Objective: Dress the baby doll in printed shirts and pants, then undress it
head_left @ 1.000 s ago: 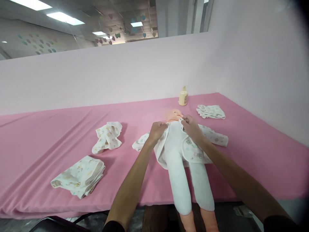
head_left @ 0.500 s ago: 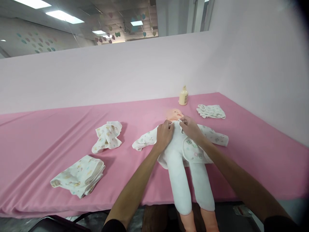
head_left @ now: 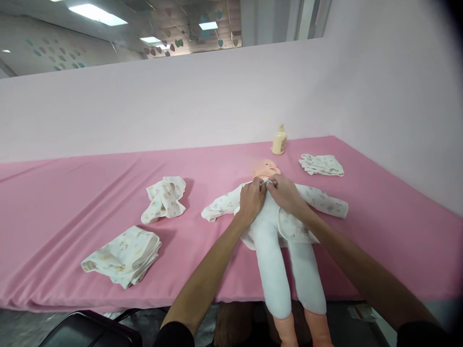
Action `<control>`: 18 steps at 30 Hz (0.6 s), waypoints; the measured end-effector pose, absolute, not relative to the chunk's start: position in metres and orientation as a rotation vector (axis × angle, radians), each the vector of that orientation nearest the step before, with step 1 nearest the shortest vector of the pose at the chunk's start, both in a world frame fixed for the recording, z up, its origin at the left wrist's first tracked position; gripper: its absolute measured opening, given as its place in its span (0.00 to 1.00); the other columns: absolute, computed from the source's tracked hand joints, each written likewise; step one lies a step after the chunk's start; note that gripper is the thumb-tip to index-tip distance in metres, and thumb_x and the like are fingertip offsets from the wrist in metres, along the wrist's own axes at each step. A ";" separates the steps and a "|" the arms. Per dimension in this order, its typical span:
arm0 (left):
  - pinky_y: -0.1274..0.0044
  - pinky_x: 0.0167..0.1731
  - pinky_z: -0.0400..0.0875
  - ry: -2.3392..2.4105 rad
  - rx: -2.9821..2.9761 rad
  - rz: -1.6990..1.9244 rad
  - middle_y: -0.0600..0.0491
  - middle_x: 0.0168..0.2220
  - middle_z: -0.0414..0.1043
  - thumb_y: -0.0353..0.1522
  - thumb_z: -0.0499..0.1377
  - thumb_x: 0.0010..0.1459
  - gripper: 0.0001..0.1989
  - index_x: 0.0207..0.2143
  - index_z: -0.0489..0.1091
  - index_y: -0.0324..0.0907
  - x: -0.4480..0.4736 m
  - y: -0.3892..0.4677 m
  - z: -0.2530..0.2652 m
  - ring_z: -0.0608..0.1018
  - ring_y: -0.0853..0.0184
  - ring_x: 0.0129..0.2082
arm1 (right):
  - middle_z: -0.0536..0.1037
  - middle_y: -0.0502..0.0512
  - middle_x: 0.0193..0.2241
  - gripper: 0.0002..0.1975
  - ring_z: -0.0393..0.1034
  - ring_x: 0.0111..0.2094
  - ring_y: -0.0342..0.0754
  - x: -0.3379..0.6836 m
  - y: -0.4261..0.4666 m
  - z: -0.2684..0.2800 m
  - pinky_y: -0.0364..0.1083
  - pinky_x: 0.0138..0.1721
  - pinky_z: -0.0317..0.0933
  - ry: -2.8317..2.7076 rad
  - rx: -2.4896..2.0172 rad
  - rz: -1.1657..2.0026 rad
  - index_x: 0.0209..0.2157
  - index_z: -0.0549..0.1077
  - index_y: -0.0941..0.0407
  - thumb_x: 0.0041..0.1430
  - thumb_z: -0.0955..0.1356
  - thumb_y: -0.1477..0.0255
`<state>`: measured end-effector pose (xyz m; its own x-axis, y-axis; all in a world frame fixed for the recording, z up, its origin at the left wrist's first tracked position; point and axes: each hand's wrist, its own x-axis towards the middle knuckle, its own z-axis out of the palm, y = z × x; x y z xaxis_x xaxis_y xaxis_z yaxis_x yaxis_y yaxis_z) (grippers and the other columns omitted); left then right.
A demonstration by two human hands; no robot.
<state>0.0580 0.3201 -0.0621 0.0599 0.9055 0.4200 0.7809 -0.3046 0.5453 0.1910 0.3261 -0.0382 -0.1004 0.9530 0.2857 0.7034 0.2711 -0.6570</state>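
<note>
The doll (head_left: 268, 226) is showing a peach head (head_left: 265, 168) and a plain white body (head_left: 266, 212), and it is wearing a white jacket (head_left: 223, 203) with tiny pictures. The crumpled cloth (head_left: 164, 200) is showing little yellow pictures on white. The sheet (head_left: 90, 193) is looking pink, the bottle (head_left: 279, 142) is looking pale yellow, and the sleeves (head_left: 176, 335) are looking black.

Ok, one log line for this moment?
left grip: pinching white printed fabric jacket at neckline | right grip: pinching beside left | white-and-peach doll: on its back, feet past pink fabric cover
</note>
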 end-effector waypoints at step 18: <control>0.75 0.32 0.58 1.619 2.031 1.155 0.52 0.31 0.76 0.33 0.51 0.67 0.09 0.36 0.69 0.44 0.059 0.323 -0.063 0.73 0.64 0.31 | 0.80 0.63 0.46 0.17 0.71 0.49 0.56 0.190 0.308 -0.065 0.54 0.55 0.62 -1.971 -1.180 0.152 0.42 0.76 0.57 0.69 0.57 0.72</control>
